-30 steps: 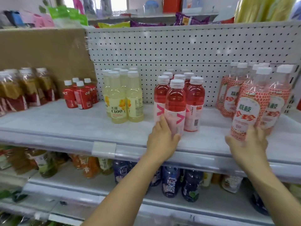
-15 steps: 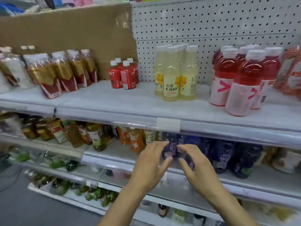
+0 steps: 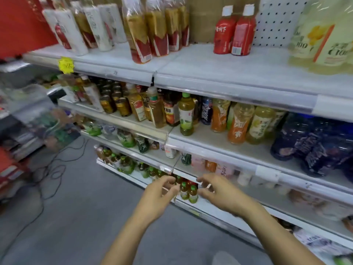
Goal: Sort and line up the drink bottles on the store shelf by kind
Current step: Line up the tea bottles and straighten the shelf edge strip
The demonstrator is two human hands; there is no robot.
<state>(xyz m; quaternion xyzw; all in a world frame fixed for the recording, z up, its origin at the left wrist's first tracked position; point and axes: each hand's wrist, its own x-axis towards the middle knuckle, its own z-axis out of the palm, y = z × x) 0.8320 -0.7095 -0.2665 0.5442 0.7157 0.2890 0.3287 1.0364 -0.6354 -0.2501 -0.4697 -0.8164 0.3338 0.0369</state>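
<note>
I see both hands low, in front of the bottom shelves. Left hand and right hand are near each other, palms facing in. Fingers on both are loosely bent and spread, clamped on nothing that I can make out; the fingertips are blurred.

Between them, farther back, small green-capped bottles stand upright on the lowest shelf. I can't tell if either hand touches them.

Top shelf, left to right:
- white bottles
- gold-and-red bottles
- two red bottles, side by side
- pale yellow bottles at the right edge

These groups stand apart from each other.

Second shelf is mixed. Small amber bottles are at the left. A green tea bottle stands near the front edge. Orange bottles are right of it, and dark blue bottles are far right.

A yellow tag hangs on the top shelf's rail at the left. Cables lie on the grey floor.
</note>
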